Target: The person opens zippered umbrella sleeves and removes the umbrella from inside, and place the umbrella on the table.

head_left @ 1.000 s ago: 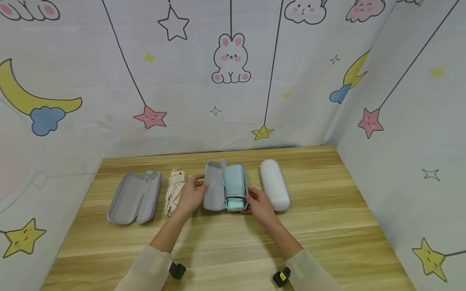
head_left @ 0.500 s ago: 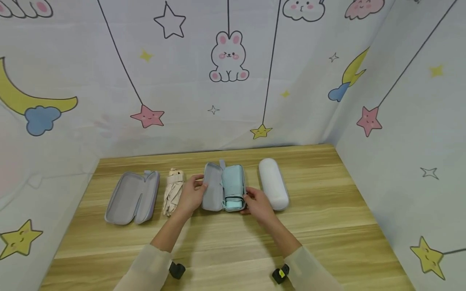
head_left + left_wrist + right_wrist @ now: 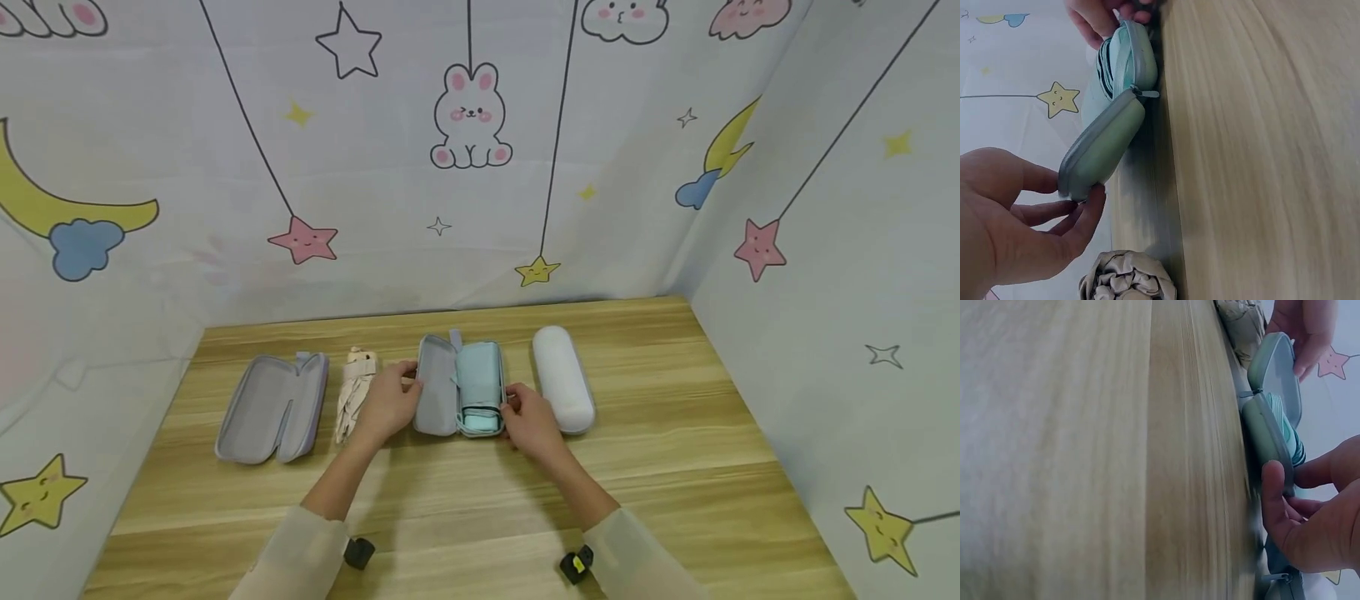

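Note:
An open mint-green zip case point(image 3: 437, 392) with grey lining lies in the middle of the wooden table. Its right half holds a light teal folded fabric bundle point(image 3: 478, 371) crossed by a dark band; the exact kind is unclear. My left hand point(image 3: 390, 402) pinches the outer edge of the case's lid, as the left wrist view shows, with the lid point(image 3: 1107, 147) slanting up off the table. At the other side, my right hand point(image 3: 531, 421) grips the outer rim of the filled half, thumb on the outside point(image 3: 1272, 481) and fingers at the bundle's side.
Left of the case lies a beige, gathered folded umbrella point(image 3: 355, 396). Farther left sits an open lilac-grey zip case point(image 3: 258, 412). A white rounded case point(image 3: 562, 379) stands close to my right hand. Patterned curtains point(image 3: 390, 192) border the table's back and sides.
My left hand has shifted slightly left with the lid edge, while the right hand stays at the rim. The head view has shifted a little.

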Demonstrator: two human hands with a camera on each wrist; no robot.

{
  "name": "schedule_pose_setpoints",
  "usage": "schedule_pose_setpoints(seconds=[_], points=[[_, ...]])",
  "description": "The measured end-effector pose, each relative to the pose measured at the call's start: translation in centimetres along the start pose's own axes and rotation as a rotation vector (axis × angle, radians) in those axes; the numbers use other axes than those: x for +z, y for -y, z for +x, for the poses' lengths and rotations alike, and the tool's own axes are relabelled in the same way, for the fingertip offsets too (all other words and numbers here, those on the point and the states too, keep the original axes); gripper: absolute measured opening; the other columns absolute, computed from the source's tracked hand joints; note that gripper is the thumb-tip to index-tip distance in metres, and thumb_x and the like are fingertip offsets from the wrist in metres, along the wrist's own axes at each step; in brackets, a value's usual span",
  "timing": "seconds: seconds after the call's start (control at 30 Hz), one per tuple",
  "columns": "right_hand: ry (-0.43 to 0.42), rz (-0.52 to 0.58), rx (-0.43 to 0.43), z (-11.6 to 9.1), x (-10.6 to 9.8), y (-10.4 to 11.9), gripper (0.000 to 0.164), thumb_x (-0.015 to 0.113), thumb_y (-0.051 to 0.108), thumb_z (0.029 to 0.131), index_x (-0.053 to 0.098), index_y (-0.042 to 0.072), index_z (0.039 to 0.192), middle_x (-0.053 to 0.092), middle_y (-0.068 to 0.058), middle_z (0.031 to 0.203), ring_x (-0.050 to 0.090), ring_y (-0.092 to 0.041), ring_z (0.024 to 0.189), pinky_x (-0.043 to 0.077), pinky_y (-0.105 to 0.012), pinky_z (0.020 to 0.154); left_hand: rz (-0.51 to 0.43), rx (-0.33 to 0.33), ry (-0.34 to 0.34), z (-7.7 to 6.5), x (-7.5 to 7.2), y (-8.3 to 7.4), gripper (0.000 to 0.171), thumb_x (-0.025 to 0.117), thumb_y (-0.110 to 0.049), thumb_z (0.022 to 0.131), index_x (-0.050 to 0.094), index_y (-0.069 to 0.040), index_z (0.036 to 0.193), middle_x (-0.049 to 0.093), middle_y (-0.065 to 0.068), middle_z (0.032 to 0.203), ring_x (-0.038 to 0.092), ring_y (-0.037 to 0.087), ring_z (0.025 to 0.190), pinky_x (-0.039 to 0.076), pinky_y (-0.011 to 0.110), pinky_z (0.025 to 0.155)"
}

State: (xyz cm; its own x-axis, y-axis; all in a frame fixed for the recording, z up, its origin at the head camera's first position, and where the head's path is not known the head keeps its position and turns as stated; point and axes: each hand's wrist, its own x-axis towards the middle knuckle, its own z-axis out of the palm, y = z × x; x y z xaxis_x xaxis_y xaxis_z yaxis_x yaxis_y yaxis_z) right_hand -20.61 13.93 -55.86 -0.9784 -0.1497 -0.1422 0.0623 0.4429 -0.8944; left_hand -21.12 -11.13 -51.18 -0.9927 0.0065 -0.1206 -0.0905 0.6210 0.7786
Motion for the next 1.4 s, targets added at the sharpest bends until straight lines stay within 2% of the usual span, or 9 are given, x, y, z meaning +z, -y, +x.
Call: schedule_pose_setpoints(seconds=[0.13,0.2,0.27,0.47,0.63,0.83,1.03,1.2,1.4], points=[[-0.085,-0.184,-0.091,-0.1,-0.2,0.4,0.031,0.068,0.004,0.098,0.068,-0.003,0.127,0.075,-0.014,0.103,0.073,-0.025,0.082,0.060,-0.042,0.073,0.121,0.078,-0.069,-0.2,0.3,0.2,0.040,0.062,-0.006,0.105,0.059,0.012,0.141,0.060,0.030,0.132,0.071,0.038,0.109,0.062,0.046,0.085],[-0.105,-0.238,-0.117,-0.1,-0.3,0.5,0.032,0.069,0.004,0.096,0.069,-0.004,0.127,0.075,-0.015,0.106,0.072,-0.028,0.094,0.058,-0.045,0.084,0.170,0.096,-0.092,-0.3,0.5,0.3,0.039,0.064,-0.004,0.104,0.059,0.012,0.140,0.060,0.029,0.129,0.070,0.037,0.108,0.062,0.045,0.084],[-0.109,-0.259,-0.129,0.0,-0.3,0.6,0.034,0.069,0.003,0.095,0.069,-0.006,0.128,0.075,-0.016,0.109,0.071,-0.031,0.101,0.057,-0.048,0.090,0.204,0.098,-0.100,-0.4,0.7,0.4,0.040,0.065,-0.002,0.104,0.059,0.011,0.140,0.062,0.026,0.128,0.069,0.035,0.109,0.061,0.044,0.086],[-0.130,-0.312,-0.151,0.4,0.0,0.2,0.037,0.066,-0.002,0.091,0.069,-0.008,0.128,0.073,-0.014,0.105,0.069,-0.028,0.097,0.058,-0.047,0.087,0.311,0.104,-0.073,-0.4,0.9,0.2,0.039,0.063,0.001,0.103,0.058,0.014,0.140,0.062,0.029,0.131,0.067,0.040,0.115,0.060,0.047,0.092],[-0.122,-0.336,-0.150,0.5,0.0,0.2,0.038,0.067,-0.003,0.090,0.070,-0.008,0.128,0.072,-0.013,0.102,0.068,-0.028,0.097,0.057,-0.047,0.087,0.414,0.068,-0.034,-0.3,1.3,0.1,0.042,0.061,0.009,0.098,0.057,0.017,0.139,0.060,0.033,0.132,0.064,0.045,0.116,0.059,0.051,0.094],[-0.098,-0.343,-0.148,0.7,0.0,0.3,0.040,0.067,-0.004,0.089,0.070,-0.008,0.128,0.072,-0.013,0.103,0.067,-0.027,0.096,0.057,-0.046,0.090,0.486,0.086,-0.026,-0.4,2.1,0.5,0.038,0.064,0.014,0.089,0.060,0.021,0.127,0.059,0.032,0.117,0.065,0.042,0.101,0.060,0.050,0.086],[-0.098,-0.345,-0.160,0.8,-0.1,0.2,0.038,0.068,-0.005,0.090,0.070,-0.008,0.128,0.070,-0.013,0.101,0.066,-0.028,0.097,0.053,-0.048,0.102,0.508,0.128,-0.053,-0.5,2.3,0.6,0.030,0.068,0.014,0.087,0.063,0.020,0.116,0.060,0.029,0.108,0.066,0.040,0.089,0.061,0.048,0.076],[-0.094,-0.329,-0.153,0.9,-0.2,0.0,0.038,0.068,-0.005,0.090,0.070,-0.009,0.127,0.071,-0.013,0.101,0.068,-0.028,0.098,0.051,-0.048,0.106,0.496,0.124,-0.043,-0.4,2.2,0.7,0.028,0.064,0.015,0.089,0.063,0.020,0.116,0.060,0.029,0.109,0.066,0.038,0.092,0.060,0.047,0.079],[-0.067,-0.280,-0.117,0.9,-0.3,-0.2,0.039,0.067,-0.004,0.091,0.069,-0.008,0.130,0.073,-0.012,0.103,0.068,-0.024,0.093,0.058,-0.044,0.087,0.439,0.080,-0.027,-0.4,1.9,0.8,0.032,0.058,0.015,0.092,0.062,0.020,0.123,0.060,0.030,0.113,0.064,0.039,0.099,0.059,0.048,0.085]])
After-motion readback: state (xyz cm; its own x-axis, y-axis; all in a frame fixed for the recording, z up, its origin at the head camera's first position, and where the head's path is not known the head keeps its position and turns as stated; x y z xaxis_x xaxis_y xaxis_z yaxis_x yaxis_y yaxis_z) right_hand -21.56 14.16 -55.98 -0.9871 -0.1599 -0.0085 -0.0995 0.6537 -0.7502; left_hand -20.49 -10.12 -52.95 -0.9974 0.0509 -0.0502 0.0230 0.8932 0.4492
